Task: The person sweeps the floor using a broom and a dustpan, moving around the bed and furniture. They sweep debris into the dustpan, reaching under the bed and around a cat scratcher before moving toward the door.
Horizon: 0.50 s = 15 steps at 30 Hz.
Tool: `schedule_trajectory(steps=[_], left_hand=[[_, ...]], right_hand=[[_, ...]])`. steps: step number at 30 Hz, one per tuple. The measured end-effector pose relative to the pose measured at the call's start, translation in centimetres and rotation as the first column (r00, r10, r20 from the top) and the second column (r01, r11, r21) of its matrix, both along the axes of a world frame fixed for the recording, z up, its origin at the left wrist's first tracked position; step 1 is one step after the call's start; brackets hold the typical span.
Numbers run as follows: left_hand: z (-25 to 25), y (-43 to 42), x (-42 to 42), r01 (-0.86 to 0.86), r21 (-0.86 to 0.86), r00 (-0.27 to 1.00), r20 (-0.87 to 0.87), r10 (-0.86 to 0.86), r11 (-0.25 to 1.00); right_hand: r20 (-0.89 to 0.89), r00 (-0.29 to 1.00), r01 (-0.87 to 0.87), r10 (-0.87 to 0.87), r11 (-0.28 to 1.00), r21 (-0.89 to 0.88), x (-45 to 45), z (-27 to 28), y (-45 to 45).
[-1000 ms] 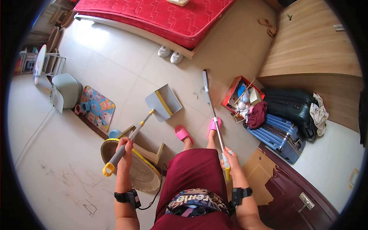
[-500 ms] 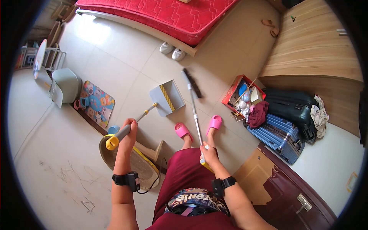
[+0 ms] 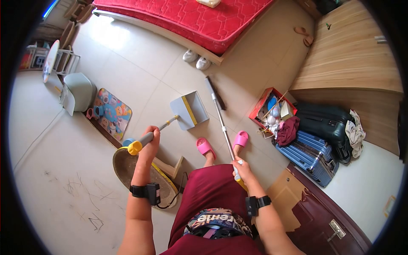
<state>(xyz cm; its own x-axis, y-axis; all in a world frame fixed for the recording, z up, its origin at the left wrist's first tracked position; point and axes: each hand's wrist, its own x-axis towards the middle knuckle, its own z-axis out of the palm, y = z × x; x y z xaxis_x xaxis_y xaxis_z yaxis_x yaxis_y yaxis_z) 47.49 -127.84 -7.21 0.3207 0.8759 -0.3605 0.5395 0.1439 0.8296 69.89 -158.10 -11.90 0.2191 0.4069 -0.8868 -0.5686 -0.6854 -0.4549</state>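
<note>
My left hand [image 3: 151, 140] is wrapped round the grey and yellow handle of a long-handled dustpan [image 3: 179, 111]. Its grey pan, with a yellow comb strip across it, rests on the tiled floor ahead of my feet, its open side facing right. In my right hand [image 3: 241, 169] is the shaft of a broom [image 3: 223, 127], held near its white and yellow upper end. The broom's dark bristle head lies on the floor just right of the pan, apart from it. I see no debris clearly in the pan.
A red-covered bed [image 3: 182, 21] stands ahead, with white shoes [image 3: 203, 63] at its edge. To the right are a red box of odds and ends [image 3: 260, 103], a blue suitcase [image 3: 306, 151] and a black suitcase [image 3: 325, 121]. At left are a colourful mat [image 3: 112, 114] and a grey-green bin [image 3: 80, 91].
The whole view has shifted slightly. The broom head, blurred before, now looks sharper and sits a little closer to the pan's right edge. Both hands keep their holds.
</note>
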Motion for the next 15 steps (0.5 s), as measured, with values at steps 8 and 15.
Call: schedule_trajectory(steps=[8, 15], left_hand=[[-0.4, -0.2, -0.7, -0.015, -0.058, 1.0, 0.003, 0.015, 0.998], [-1.2, -0.7, -2.3, -0.06, -0.123, 0.991, 0.112, 0.074, 0.991]], right_hand=[[-0.336, 0.937, 0.082, -0.093, 0.995, -0.047, 0.2, 3.9, -1.6], [-0.218, 0.945, 0.253, -0.246, 0.967, 0.008, 1.6, 6.0, -7.2]])
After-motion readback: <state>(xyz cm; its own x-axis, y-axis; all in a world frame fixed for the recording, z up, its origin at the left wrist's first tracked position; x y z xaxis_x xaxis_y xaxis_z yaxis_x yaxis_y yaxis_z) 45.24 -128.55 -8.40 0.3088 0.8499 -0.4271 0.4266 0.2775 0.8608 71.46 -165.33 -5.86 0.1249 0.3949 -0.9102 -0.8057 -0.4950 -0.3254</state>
